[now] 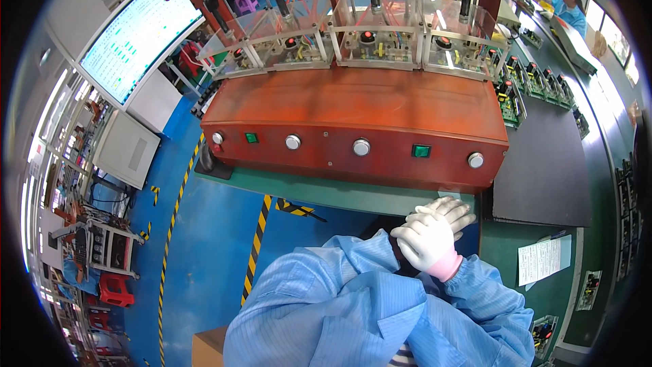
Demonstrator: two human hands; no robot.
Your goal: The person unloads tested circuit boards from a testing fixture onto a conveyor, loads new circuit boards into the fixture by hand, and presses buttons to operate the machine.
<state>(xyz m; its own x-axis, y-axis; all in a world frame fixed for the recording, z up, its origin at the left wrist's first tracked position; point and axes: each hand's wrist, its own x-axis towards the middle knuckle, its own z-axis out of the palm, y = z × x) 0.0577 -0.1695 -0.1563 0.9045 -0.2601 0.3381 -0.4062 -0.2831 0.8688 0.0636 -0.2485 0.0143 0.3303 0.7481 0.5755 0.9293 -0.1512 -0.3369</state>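
Hands: left hand and right hand, both in white knit gloves with pink cuffs, folded one over the other, grasping nothing, resting at the green worktop edge just below the red metal press machine. Nothing handled yet. Machine front: 4 round silver buttons, 2 green square switches. Above: 4 clear plastic fixtures. Sleeves: pale blue striped fabric.
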